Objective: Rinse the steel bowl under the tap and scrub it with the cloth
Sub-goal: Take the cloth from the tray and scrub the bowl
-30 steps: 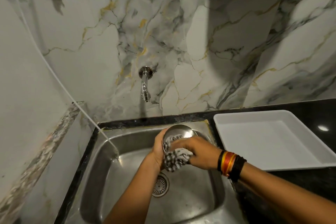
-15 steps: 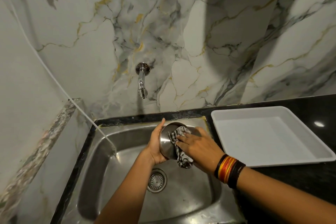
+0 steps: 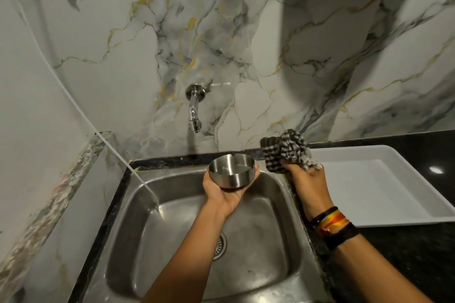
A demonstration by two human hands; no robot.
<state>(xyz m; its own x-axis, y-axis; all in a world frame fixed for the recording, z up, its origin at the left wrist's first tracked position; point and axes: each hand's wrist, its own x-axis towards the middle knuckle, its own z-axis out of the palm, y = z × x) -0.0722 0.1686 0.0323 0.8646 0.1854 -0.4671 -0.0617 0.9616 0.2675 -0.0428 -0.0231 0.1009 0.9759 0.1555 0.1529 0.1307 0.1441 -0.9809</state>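
Note:
My left hand [image 3: 225,192] cradles the small round steel bowl [image 3: 231,171] from below, upright, over the back of the steel sink [image 3: 138,216]. The bowl sits below and to the right of the wall tap [image 3: 194,115], from which I see no water running. My right hand [image 3: 309,179] is lifted over the sink's right rim and grips a bunched black-and-white checked cloth [image 3: 285,149]. The cloth is apart from the bowl, to its right.
A white rectangular tray [image 3: 384,214] lies on the black counter [image 3: 418,261] right of the sink. A thin white hose [image 3: 81,110] runs down the left wall into the sink's left corner. The drain [image 3: 221,245] shows beneath my left forearm. Marble wall stands behind.
My right hand pulled the cloth out of the bowl and lifted it up to the right. My left hand turned the bowl from tilted on its side to upright.

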